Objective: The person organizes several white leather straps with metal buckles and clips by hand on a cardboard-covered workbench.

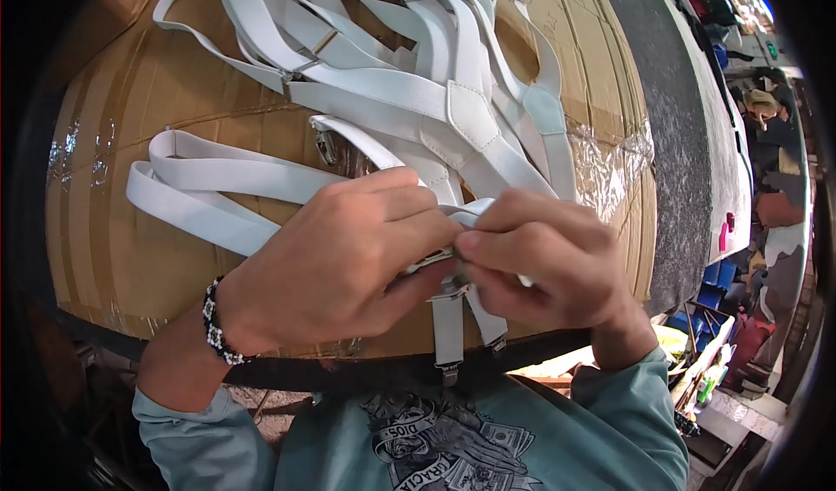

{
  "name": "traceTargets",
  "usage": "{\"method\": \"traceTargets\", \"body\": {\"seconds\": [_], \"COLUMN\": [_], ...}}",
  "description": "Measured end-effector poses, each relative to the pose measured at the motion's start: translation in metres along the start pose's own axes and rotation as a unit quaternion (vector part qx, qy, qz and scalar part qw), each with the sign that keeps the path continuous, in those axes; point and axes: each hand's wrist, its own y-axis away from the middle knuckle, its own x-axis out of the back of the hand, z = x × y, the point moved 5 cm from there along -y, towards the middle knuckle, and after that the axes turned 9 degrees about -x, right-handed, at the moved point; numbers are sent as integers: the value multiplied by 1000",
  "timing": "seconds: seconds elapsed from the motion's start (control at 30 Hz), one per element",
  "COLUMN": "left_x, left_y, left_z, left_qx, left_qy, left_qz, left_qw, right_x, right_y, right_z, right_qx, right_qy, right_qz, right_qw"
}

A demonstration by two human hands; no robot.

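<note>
My left hand (pixel 340 252), with a beaded bracelet at its wrist, is closed in a pinch on a white elastic suspender strap (pixel 470 215). Close beside it, my right hand (pixel 553 260) pinches the same strap near a metal buckle (pixel 448 292); some of its fingers are slightly blurred. My fingers partly hide the gripped spot and the small metal parts there. Below them, two strap ends with metal clips (pixel 449 374) hang toward the front edge. A looped white strap (pixel 209 178) lies to the left of my left hand.
Several white suspenders (pixel 383 90) with leather-like joining patches lie piled on the cardboard (pixel 104 256). Clear tape (pixel 614 169) covers part of the cardboard at right. Beyond it runs a dark worn surface (pixel 697 143). Mixed items clutter the far right.
</note>
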Motion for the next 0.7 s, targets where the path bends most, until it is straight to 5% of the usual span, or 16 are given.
{"method": "traceTargets", "body": {"seconds": [0.47, 0.7], "left_x": [-26, -33], "left_y": [-1, 2], "left_z": [6, 7], "left_qx": [3, 6], "left_qy": [5, 5], "left_qz": [13, -1], "left_qw": [1000, 1000], "right_x": [2, 1], "right_y": [32, 47], "right_z": [3, 14], "right_qx": [-33, -3], "right_qy": [10, 46], "right_qz": [29, -27], "right_qw": [999, 999]}}
